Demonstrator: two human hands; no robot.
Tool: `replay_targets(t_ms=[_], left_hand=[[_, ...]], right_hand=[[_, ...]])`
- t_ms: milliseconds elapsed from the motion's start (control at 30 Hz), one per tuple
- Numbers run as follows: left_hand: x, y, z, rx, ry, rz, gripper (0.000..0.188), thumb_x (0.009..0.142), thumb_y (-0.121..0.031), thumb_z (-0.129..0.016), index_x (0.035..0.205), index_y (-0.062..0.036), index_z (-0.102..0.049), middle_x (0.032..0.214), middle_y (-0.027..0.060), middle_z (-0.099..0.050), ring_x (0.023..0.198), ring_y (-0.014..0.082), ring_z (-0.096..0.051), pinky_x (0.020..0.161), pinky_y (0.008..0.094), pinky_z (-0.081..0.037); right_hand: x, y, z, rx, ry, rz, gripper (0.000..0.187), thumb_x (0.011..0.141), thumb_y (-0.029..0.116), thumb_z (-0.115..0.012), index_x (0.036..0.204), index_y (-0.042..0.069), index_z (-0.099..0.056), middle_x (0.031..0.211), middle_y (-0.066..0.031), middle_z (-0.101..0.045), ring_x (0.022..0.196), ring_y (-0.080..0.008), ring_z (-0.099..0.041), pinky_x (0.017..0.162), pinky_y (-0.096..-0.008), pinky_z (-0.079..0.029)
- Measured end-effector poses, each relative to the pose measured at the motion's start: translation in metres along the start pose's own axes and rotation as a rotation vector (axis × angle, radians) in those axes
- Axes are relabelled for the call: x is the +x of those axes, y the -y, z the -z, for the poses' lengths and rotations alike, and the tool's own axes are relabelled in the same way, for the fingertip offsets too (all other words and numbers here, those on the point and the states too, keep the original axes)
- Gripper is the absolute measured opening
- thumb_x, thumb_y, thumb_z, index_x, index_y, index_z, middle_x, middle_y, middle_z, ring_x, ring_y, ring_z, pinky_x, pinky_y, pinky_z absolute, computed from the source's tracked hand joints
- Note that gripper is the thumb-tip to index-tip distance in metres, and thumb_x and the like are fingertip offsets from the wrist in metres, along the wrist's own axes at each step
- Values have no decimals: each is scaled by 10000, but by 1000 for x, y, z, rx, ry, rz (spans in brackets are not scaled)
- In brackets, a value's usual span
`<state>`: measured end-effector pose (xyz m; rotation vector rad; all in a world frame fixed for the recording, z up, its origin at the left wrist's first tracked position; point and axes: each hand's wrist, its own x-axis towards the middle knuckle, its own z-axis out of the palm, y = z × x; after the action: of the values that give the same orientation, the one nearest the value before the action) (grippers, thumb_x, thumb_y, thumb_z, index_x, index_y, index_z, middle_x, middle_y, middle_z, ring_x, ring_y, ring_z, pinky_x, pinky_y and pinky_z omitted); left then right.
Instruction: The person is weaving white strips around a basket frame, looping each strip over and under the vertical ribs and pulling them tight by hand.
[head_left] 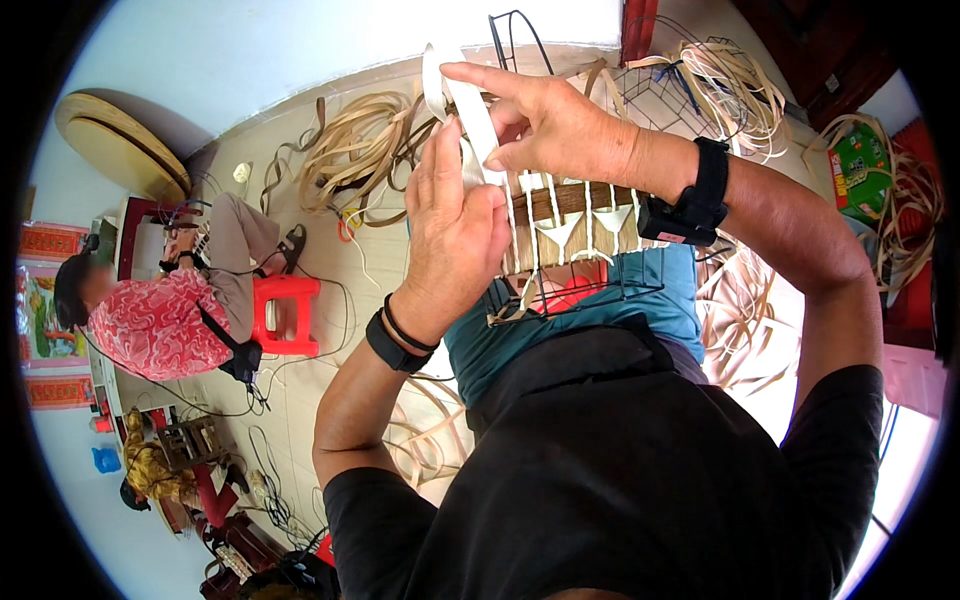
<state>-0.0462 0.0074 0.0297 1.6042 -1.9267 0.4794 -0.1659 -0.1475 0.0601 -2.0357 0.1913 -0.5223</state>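
Observation:
A black wire basket frame point(540, 305) rests across my lap, with brown and beige bands woven through it and narrow white strips crossing them. White triangular folds point(560, 232) show on the beige band. My right hand point(565, 125) pinches a flat white strip point(474, 118) at the frame's left end, thumb low on it and index finger stretched out near its top. The strip loops over above the fingers. My left hand point(450, 215) is closed at the strip's lower left, fingers pressed together against the woven edge; its fingertips are partly hidden.
Coiled beige strips point(360, 150) lie on the floor ahead; another bundle point(735, 95) sits on a wire frame at the far right. To the left, a person in a red patterned shirt point(160, 325) sits by a red stool point(285, 315). Black cables point(345, 300) cross the floor.

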Motion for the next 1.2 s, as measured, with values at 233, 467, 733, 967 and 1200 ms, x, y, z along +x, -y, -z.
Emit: replay_targets(t_ms=[233, 467, 733, 967, 1200], left_hand=[[-2, 1, -4, -16, -8, -8, 150, 749, 8, -688, 818, -20, -558, 1439, 348, -359, 1261, 512, -445, 1032, 525, -377], [-3, 0, -5, 5, -17, -19, 155, 740, -3, -700, 824, -20, -571, 1429, 343, -367, 1260, 509, -441, 1021, 527, -381], [-1, 0, -5, 7, -23, -21, 134, 737, 5, -695, 813, 5, -584, 1422, 333, -383, 1264, 505, -442, 1016, 541, -379], [1, -2, -2, 39, -12, -34, 134, 731, -4, -685, 807, 39, -583, 1403, 358, -392, 1242, 524, -450, 980, 556, -394], [1, -2, -4, 20, -21, -27, 142, 729, 5, -694, 819, 24, -587, 1425, 343, -380, 1264, 514, -438, 999, 546, -385]], right_hand=[[-2, -6, -1, -93, -29, 95, 907, 778, -65, -701, 1538, 246, -316, 711, -21, -592, 697, -89, -570, 704, -267, -526], [1, -5, 6, -210, 54, 176, 903, 774, -40, -708, 1535, 259, -325, 718, -35, -618, 675, -95, -576, 663, -281, -521], [6, -4, 13, 84, 166, 49, 891, 771, -68, -675, 1541, 183, -304, 778, -46, -668, 712, -88, -593, 691, -261, -503], [24, -12, 11, 23, 198, -83, 901, 749, -79, -668, 1541, 122, -289, 746, -62, -655, 701, -109, -602, 659, -276, -494], [19, -13, 7, 69, 242, -15, 895, 735, -71, -682, 1530, 125, -320, 722, -56, -647, 663, -101, -585, 639, -272, -479]])
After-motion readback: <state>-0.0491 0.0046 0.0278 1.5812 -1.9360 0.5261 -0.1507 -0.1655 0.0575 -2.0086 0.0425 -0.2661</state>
